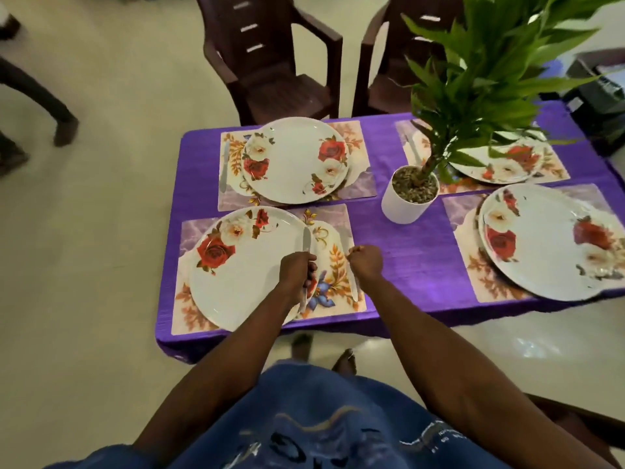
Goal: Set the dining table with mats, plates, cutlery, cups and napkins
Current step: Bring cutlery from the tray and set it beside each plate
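Head view: a person is standing at the near edge of a table point(399, 238) that is wearing a purple cloth, with four floral mats lying on it, each bearing a white rose-patterned plate. The left hand point(297, 270) is gripping a knife point(305, 247), fingers curled round its handle, blade pointing away and lying along the right rim of the near left plate point(243, 265) on the near left mat point(333, 262). The right hand point(367, 262) is sitting fisted just beside it over the mat's right part; a second knife point(351, 282) is lying on the mat under it, and whether the fingers are pinching it cannot be told. The far left plate point(294, 160) is sitting on its mat with another knife point(224, 167) lying at its left. A potted plant point(411, 194) in a white pot is standing mid-table, its leaves partly screening the far right plate point(507, 167). The near right plate point(548, 242) is running toward the frame edge. Two dark chairs point(270, 55) are standing behind the table.
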Demonstrator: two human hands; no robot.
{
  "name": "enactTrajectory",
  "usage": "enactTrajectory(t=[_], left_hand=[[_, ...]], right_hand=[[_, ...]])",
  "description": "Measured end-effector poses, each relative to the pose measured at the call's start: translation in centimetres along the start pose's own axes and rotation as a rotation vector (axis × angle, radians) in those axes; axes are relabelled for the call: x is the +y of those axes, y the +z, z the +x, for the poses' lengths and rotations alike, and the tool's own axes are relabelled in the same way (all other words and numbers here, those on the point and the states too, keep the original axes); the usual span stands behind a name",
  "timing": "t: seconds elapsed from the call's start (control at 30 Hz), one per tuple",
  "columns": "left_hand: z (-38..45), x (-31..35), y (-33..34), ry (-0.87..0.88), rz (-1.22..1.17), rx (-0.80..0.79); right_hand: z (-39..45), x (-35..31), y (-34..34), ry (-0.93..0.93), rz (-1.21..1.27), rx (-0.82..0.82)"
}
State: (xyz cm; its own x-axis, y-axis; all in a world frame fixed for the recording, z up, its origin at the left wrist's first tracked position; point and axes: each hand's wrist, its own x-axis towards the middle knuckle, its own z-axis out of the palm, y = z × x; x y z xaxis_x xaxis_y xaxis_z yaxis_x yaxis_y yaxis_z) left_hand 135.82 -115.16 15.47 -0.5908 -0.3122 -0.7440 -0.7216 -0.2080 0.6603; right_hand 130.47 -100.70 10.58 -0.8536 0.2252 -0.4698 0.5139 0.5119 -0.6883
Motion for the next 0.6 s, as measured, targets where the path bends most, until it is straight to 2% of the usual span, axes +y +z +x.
enactTrajectory(t=[0.07,0.27,0.6], left_hand=[[0.18,-0.14,-0.25,0.004,-0.002,0.029],[0.18,-0.42,-0.66,0.009,-0.013,0.053],[0.16,-0.52,-0.7,0.053,-0.013,0.079]], right_hand=[[0.36,0.29,0.13,-0.024,-0.117,-0.006],[0.13,0.09,0.15,-0.101,-0.22,0.069],[0.29,0.72,-0.7,-0.182,-0.221,0.008]])
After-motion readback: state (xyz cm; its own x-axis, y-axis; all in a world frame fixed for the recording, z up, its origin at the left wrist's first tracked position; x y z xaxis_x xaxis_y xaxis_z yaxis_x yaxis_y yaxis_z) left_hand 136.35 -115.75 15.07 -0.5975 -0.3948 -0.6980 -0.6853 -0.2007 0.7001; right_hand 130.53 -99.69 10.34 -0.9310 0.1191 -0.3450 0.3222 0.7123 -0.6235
